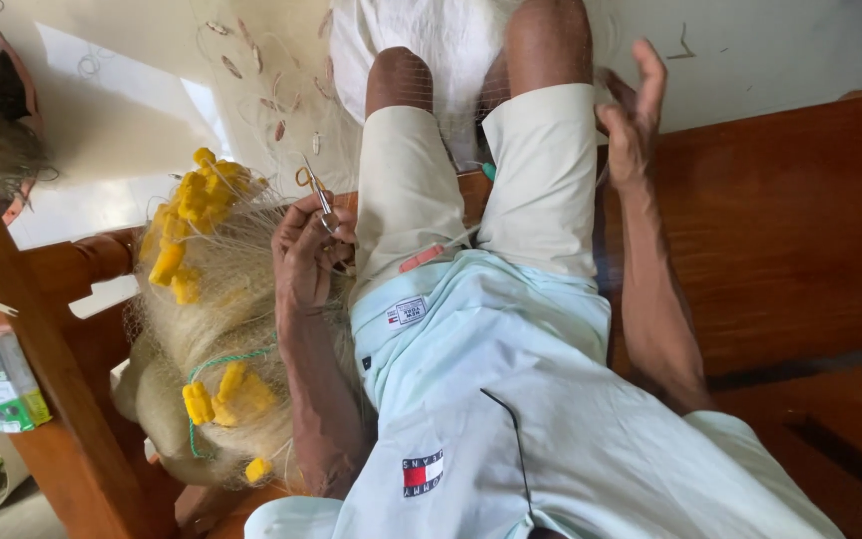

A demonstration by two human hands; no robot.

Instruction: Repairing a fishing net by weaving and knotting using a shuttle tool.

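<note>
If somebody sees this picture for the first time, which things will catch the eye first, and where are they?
First comes the heap of pale fishing net with bright yellow floats, bunched at the person's left side beside a brown wooden bench. Next, the left hand holds small gold-handled scissors at the knee of the cream shorts. The right hand is raised, open, at the other knee.

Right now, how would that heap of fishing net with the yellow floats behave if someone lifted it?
The fishing net would probably sag and drape, since it lies slumped in soft folds. Its fine mesh likely snags easily. The yellow floats suggest it is light for its bulk.
</note>
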